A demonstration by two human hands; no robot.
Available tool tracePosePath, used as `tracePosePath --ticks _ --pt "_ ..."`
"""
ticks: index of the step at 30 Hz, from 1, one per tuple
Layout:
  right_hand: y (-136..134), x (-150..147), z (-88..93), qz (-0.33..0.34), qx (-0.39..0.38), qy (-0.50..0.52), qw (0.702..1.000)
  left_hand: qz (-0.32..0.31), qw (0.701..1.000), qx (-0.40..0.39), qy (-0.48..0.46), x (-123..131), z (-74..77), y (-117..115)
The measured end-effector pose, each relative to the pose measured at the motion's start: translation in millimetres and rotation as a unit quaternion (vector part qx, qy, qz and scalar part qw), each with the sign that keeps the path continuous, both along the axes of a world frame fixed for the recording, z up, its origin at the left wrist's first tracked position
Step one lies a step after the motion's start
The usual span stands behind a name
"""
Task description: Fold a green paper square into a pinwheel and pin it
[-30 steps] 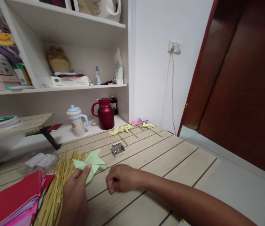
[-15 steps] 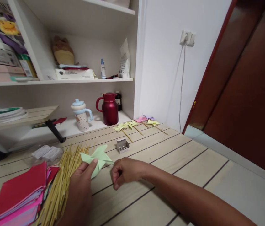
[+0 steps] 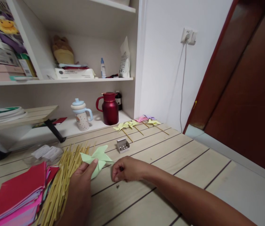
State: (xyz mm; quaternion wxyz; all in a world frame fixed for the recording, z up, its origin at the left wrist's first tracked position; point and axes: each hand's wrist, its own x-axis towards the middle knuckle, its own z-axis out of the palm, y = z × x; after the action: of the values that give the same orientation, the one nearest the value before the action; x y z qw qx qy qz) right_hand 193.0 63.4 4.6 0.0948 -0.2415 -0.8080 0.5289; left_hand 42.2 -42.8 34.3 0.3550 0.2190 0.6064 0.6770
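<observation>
A light green paper pinwheel (image 3: 99,158) is pinched between the thumb and fingers of my left hand (image 3: 82,179). At the pinwheel's right tip, my right hand (image 3: 127,169) is closed with curled fingers; what they hold, if anything, is hidden. One small metal piece (image 3: 117,186) lies on the wooden tabletop (image 3: 160,175) just below my right hand. Behind the hands stands a small open box (image 3: 123,146) of shiny metal pieces. Thin yellowish sticks (image 3: 59,182) lie in a bundle beside my left hand.
Stacked coloured paper (image 3: 19,191) lies at the left, with a clear packet (image 3: 46,153) behind it. Several finished pinwheels (image 3: 129,125) on sticks rest at the table's back edge. A cup (image 3: 82,116) and a red jug (image 3: 110,110) stand on the shelf.
A small metal piece now shows on the table below my right hand, whose fingers have drawn up slightly. My left hand and the pinwheel have barely moved.
</observation>
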Motion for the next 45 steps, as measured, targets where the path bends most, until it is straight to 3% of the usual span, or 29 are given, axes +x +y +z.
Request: tracePosePath --ticks 3,10,21,24,30,45 --pt "-6 9 -0.7 -0.021 0.011 0.020 1.000 -0.018 1.000 0.010 -0.012 1 -1.6 0" --pt "-25 25 -7.1 -0.097 0.119 0.073 0.986 -0.037 0.998 0.040 -0.042 0 -11.7 2" --pt "-25 21 -6.6 -0.071 0.193 0.084 0.975 -0.047 0.997 0.051 -0.043 -2 -20.1 5" --pt "-21 19 -6.0 -0.083 0.193 0.072 0.975 -0.047 0.997 0.047 -0.045 -1 -18.9 4" --pt "-18 19 -9.1 -0.036 0.201 0.067 0.977 -0.050 0.997 0.036 -0.044 0 -14.6 3" --pt "-20 19 -16.1 -0.052 0.179 0.069 0.980 -0.044 0.998 0.026 -0.024 3 -7.9 2"
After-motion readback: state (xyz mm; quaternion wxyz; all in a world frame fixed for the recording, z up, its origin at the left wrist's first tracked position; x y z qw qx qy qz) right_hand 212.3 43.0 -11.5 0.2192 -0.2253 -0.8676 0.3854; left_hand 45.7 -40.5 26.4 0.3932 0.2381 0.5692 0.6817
